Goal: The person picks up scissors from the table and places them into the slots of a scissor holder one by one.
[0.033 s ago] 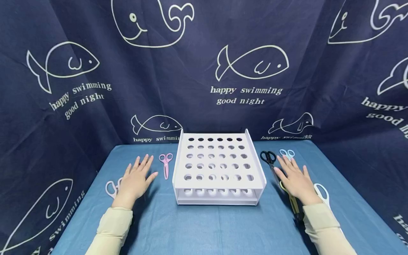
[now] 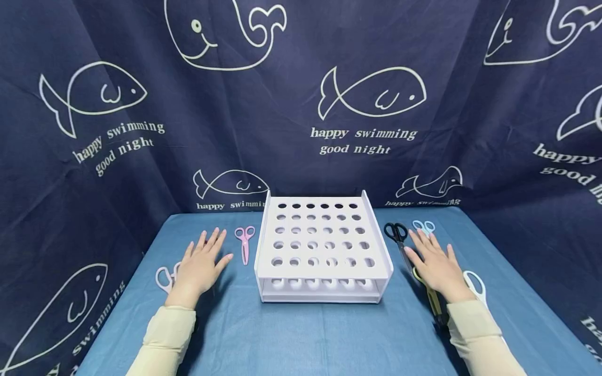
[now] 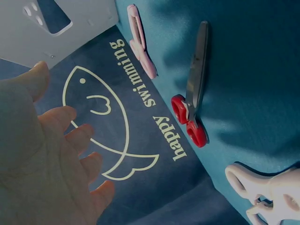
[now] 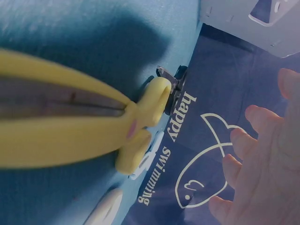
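Observation:
My left hand point(image 2: 199, 266) hovers palm down over the left of the blue table, fingers spread and holding nothing. Below it, red-handled scissors point(image 3: 191, 89) show in the left wrist view, with pale pink scissors point(image 3: 262, 187) nearby. Small pink scissors point(image 2: 244, 244) lie between this hand and the white rack point(image 2: 320, 270). On the right, my right hand point(image 2: 437, 266) is likewise spread and holds nothing. Beneath it lie yellow scissors point(image 4: 70, 140), partly hidden by the hand in the head view. Black scissors point(image 2: 397, 235), light blue scissors point(image 2: 424, 226) and white-handled scissors point(image 2: 476, 284) surround it.
The rack, with rows of round holes and raised side walls, stands mid-table towards the back. A dark blue curtain point(image 2: 291, 104) with fish drawings hangs behind and along both sides. The table point(image 2: 320, 339) has a blue cloth.

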A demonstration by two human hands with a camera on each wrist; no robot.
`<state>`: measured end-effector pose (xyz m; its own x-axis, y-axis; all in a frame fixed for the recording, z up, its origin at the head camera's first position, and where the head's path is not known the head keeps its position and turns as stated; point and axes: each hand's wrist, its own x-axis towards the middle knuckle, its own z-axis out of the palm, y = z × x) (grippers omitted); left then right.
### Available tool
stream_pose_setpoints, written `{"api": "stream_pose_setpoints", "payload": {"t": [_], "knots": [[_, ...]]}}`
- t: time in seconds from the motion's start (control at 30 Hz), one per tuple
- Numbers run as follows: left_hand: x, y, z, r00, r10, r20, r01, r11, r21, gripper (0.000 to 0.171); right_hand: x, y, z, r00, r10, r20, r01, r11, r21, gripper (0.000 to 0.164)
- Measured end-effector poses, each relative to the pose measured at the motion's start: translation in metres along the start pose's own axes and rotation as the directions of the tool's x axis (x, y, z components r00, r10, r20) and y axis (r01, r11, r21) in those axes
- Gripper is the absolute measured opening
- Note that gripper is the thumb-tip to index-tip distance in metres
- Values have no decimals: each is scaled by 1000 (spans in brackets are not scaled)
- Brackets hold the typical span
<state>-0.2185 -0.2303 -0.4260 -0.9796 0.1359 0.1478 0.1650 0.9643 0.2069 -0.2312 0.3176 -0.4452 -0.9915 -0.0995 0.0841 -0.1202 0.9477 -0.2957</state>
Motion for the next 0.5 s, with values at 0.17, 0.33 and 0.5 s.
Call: {"api": "stream_pose_setpoints", "payload": {"t": [0.17, 0.33, 0.5], "knots": [[-2, -2, 3, 1000, -9, 13, 9, 1000, 0, 69, -2, -1, 3, 1000, 0, 11, 0, 1000, 8, 66], [0, -1, 1, 1000, -11, 11, 11, 1000, -15, 68, 1, -1, 3, 1000, 0, 1, 0, 1000, 4, 67], [2, 0, -2, 1000, -6, 9, 6, 1000, -18, 68, 4, -4, 2, 1000, -6, -7, 6, 1000, 5, 67]]}}
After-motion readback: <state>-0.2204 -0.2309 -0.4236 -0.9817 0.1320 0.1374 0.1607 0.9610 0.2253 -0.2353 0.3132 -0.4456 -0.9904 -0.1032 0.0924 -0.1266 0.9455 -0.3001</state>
